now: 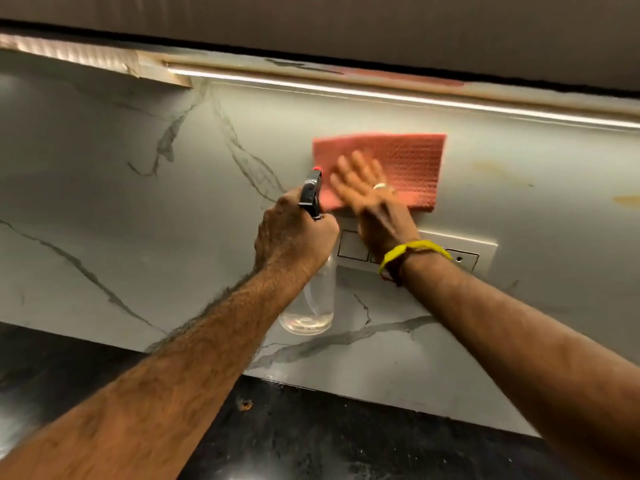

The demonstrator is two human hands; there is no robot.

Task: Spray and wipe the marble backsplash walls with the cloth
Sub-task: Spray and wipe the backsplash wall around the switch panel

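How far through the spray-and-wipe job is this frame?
Mid-wipe. The right hand presses the flat pink waffle-weave cloth on the grey-veined marble backsplash above the white switch plate; the left hand grips the clear spray bottle. Yellowish stains to the right remain. Finished areas: cannot tell.

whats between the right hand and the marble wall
In the head view, the pink cloth lies between them: the right hand presses it flat, fingers spread, against the marble backsplash, just above the switch plate.
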